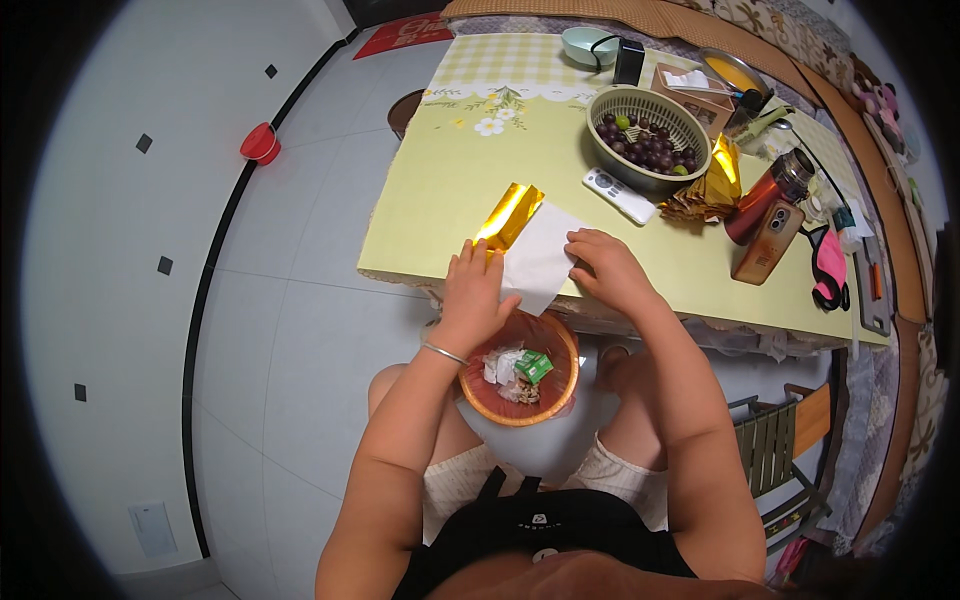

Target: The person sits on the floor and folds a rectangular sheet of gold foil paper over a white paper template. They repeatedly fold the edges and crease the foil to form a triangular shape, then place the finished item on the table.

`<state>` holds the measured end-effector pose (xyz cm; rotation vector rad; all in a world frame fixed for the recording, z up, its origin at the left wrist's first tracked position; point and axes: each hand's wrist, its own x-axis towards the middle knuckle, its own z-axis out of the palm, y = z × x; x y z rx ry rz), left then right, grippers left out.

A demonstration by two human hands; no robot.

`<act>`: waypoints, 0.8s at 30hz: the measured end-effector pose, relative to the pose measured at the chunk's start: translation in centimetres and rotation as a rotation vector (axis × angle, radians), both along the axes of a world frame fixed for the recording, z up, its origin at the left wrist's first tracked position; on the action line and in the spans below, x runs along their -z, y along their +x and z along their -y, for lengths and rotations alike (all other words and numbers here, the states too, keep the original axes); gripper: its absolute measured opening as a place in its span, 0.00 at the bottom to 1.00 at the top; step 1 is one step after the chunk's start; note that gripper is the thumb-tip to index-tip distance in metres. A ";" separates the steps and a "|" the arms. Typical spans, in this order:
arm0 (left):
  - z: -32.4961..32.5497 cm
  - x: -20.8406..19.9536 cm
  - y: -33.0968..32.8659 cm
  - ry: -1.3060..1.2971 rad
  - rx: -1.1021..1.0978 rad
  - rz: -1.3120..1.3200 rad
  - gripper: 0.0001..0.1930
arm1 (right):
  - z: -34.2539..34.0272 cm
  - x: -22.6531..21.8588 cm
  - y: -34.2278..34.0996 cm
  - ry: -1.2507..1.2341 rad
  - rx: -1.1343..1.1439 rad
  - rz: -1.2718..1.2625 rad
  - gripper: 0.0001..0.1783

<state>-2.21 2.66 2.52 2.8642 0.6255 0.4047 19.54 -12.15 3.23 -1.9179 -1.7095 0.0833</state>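
Left hand (pixel 472 290) pressed flat, pinning shiny gold foil sheet (pixel 510 213) to desk (pixel 440 190); right hand (pixel 603 268) apparently pinching white paper sheet (pixel 538 258), perhaps creasing it.

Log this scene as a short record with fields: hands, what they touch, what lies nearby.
left hand: flat on the gold paper and the edge of the white sheet
right hand: fingers pressing the white sheet's right edge
surface: yellow table
under the table edge: orange bin between the knees, with scraps inside
nearby: basket of dark fruit, white remote, crumpled gold foil, red flask, phone
wrist: silver bangle on the left
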 end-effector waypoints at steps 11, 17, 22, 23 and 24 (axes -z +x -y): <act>0.0 0.4 0.0 0.017 -0.007 0.002 0.40 | -0.1 -0.1 -0.2 0.038 -0.005 0.020 0.17; 0.4 -0.4 0.3 0.041 -0.031 -0.039 0.40 | -0.5 -0.1 -0.5 0.082 0.039 0.076 0.07; 0.6 -0.7 0.6 0.202 0.055 0.011 0.43 | -0.8 -0.1 -1.0 0.173 0.074 0.100 0.04; 0.8 -0.7 0.5 0.182 0.078 0.026 0.42 | -0.8 -0.1 -1.1 0.185 0.079 0.102 0.04; 1.0 -0.6 0.4 0.160 0.102 0.041 0.42 | -0.8 0.0 -1.0 0.195 0.086 0.104 0.04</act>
